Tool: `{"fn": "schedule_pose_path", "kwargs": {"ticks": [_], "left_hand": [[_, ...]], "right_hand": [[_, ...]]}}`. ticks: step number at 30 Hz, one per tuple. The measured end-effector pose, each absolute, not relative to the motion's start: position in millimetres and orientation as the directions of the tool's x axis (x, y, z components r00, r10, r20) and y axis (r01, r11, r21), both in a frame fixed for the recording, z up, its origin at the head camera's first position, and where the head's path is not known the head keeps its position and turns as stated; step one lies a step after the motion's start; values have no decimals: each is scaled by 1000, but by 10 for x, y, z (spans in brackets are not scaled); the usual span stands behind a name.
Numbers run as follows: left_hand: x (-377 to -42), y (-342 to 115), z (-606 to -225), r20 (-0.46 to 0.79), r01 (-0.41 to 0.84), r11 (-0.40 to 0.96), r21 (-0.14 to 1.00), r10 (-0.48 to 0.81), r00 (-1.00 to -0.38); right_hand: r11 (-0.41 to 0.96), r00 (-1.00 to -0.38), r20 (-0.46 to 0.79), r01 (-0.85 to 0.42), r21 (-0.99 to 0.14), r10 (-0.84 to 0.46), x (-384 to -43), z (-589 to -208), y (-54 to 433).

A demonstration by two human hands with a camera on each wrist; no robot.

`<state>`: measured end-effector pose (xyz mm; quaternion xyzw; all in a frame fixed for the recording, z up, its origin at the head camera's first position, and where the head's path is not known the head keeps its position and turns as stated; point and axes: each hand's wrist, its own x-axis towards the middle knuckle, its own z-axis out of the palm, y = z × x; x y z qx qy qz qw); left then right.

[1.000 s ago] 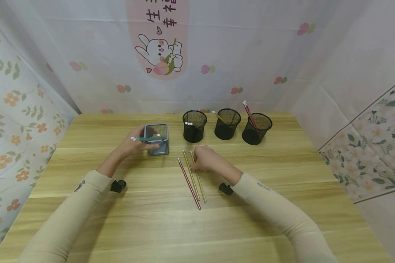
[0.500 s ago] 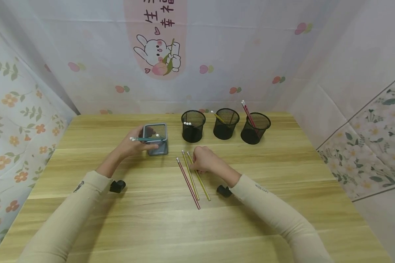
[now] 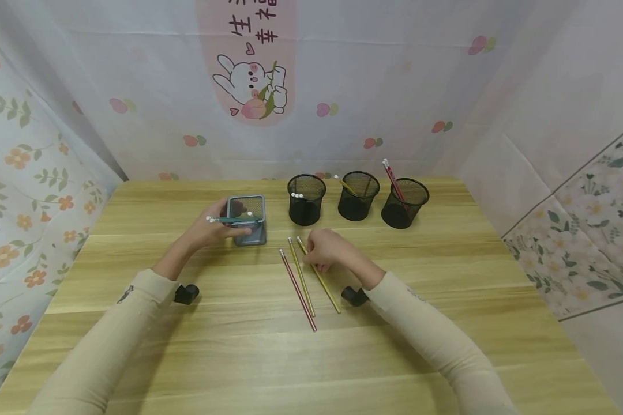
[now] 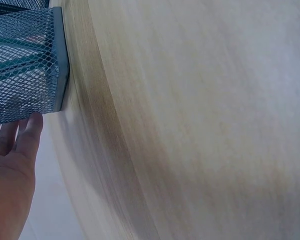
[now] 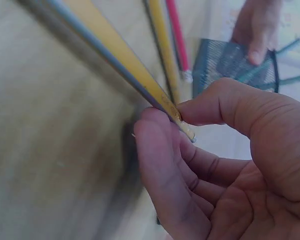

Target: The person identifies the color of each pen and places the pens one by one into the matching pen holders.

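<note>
A grey square mesh pencil holder (image 3: 256, 236) stands at the left of the table, with several green pencils (image 3: 233, 219) leaning in it. My left hand (image 3: 205, 231) grips it from the left side, thumb across the front; in the left wrist view the fingers (image 4: 27, 137) lie along its mesh wall. At the table's middle, my right hand (image 3: 329, 249) pinches a yellow pencil (image 5: 139, 75) near its eraser end between thumb and forefinger. Left of it lie another yellow pencil (image 3: 302, 276) and a red pencil (image 3: 297, 288), side by side.
Three round black mesh cups stand along the back: the left cup (image 3: 305, 213) with white-tipped pencils, the middle cup (image 3: 354, 208) with a yellow pencil, the right cup (image 3: 397, 216) with red ones. A small black object (image 3: 187, 294) shows beside the left forearm. A patterned curtain (image 3: 342, 75) hangs behind.
The yellow pencil in my right hand has swung, its lower end moving to the right, away from the other two pencils. My left hand and the pencil holder stay in place.
</note>
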<state>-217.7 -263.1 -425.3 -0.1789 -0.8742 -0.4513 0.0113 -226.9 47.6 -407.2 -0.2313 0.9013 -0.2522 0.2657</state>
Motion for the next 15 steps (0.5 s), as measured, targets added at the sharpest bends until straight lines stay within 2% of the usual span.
{"fn": "schedule_pose_path", "kwargs": {"ticks": [8,15], "left_hand": [[-2168,-2617,-4235,180,320,527,787,301,-937],[-2154,-2607,-4229,197,333,501,799,305,-932]], "right_hand": [[664,-713,-321,-266,-699,-623,-2374,-3863,619],[632,-747,-204,-345,-694,-633,-2414,-3663,727]]}}
